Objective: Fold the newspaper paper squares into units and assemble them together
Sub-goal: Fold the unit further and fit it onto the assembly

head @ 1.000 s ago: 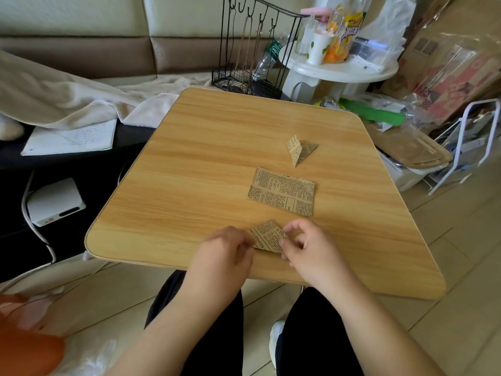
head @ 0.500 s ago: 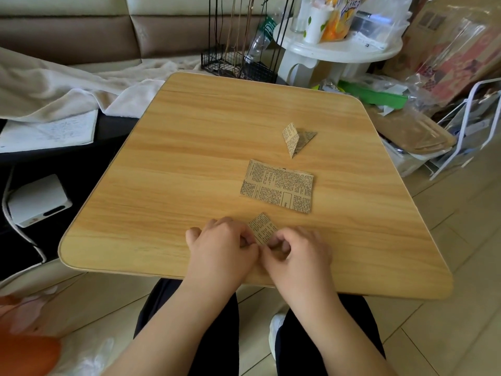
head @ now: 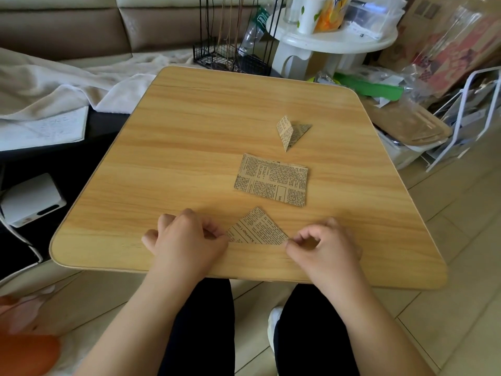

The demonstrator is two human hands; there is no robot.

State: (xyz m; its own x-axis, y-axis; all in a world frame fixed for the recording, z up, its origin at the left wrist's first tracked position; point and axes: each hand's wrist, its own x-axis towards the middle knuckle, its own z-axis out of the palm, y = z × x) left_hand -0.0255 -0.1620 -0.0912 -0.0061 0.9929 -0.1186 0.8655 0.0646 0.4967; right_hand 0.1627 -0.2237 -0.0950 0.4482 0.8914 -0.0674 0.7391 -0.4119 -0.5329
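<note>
A newspaper square folded into a triangle (head: 257, 229) lies flat near the front edge of the wooden table (head: 189, 147). My left hand (head: 187, 240) pinches its left corner with curled fingers. My right hand (head: 322, 245) pinches its right corner. Just behind the triangle lies a stack of flat newspaper squares (head: 272, 179). A finished folded unit (head: 291, 131) stands farther back, slightly to the right.
A black wire rack (head: 233, 47) and a white round stool (head: 330, 42) with cups and snacks stand behind the table. Boxes, plastic bags and a white rack (head: 466, 123) crowd the right side. A towel-covered sofa (head: 54, 85) is on the left.
My hands have moved apart along the fold, from close together at the middle out to the two ends of the triangle. The camera has tilted a little further down.
</note>
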